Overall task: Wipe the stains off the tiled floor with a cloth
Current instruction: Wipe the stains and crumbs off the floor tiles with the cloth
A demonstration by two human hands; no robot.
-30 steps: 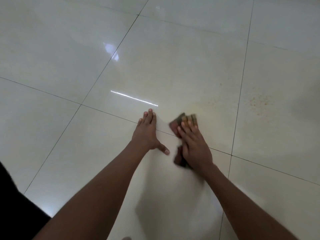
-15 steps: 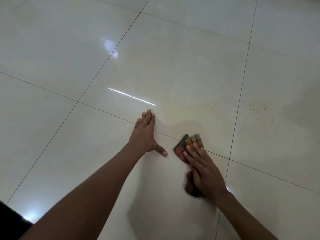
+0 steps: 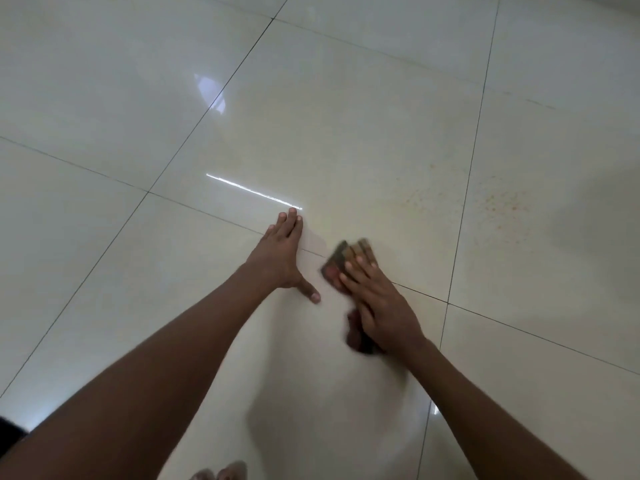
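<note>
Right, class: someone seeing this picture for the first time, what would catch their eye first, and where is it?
Probably the two bare arms reaching to the middle of the glossy tiled floor: the left hand flat on the tile, the right hand pressing a dark checked cloth beside it. Next, the orange speckled stains to the right, apart from the cloth, and the bright streak of reflected light just beyond the left fingertips.

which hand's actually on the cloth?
The right hand: its straight fingers press the dark patterned cloth against the tiled floor. The left hand lies flat on bare tile beside it, apart from the cloth.
</note>
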